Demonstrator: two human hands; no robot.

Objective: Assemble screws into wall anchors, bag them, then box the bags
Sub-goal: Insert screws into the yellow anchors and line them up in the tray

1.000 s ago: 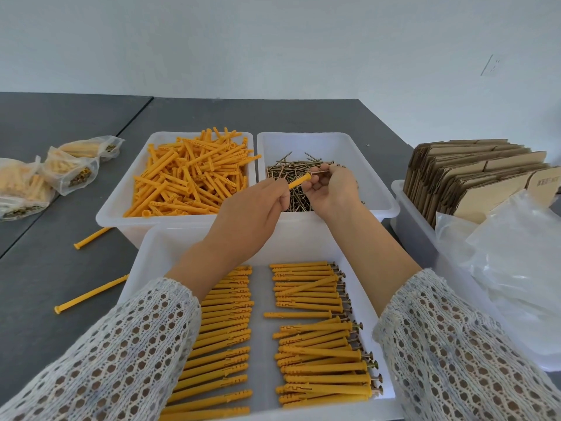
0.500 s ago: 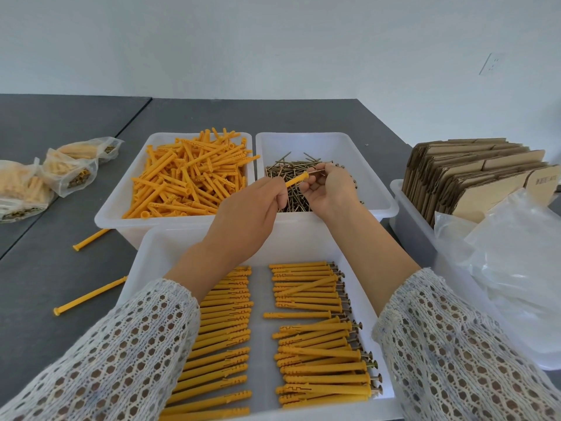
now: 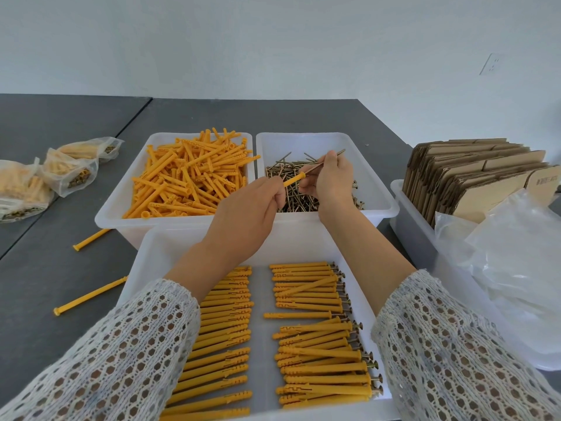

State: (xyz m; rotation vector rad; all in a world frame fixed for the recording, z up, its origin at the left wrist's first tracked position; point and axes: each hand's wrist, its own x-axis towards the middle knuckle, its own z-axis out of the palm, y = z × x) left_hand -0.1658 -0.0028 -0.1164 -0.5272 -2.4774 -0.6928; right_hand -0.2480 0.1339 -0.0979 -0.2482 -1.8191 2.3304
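My left hand [image 3: 243, 220] grips a yellow wall anchor [image 3: 294, 179] whose open end pokes out toward the right. My right hand [image 3: 329, 180] pinches a long screw [image 3: 321, 161], its tip at the anchor's mouth, above the white bin of loose screws [image 3: 376, 177]. Left of it stands a white bin of loose yellow anchors [image 3: 188, 180]. The near white tray [image 3: 153, 253] holds two rows of anchors; the right row [image 3: 321, 338] shows screw heads at its ends.
Filled plastic bags [image 3: 45, 174] lie at the far left of the grey table. Two loose anchors [image 3: 91, 294] lie on the table beside the tray. At right a bin holds flat cardboard boxes [image 3: 473, 180] and clear empty bags [image 3: 516, 268].
The right hand has lifted and tilted the screw up to the right, so more of it shows above the fingers. The left hand still holds the anchor in the same place.
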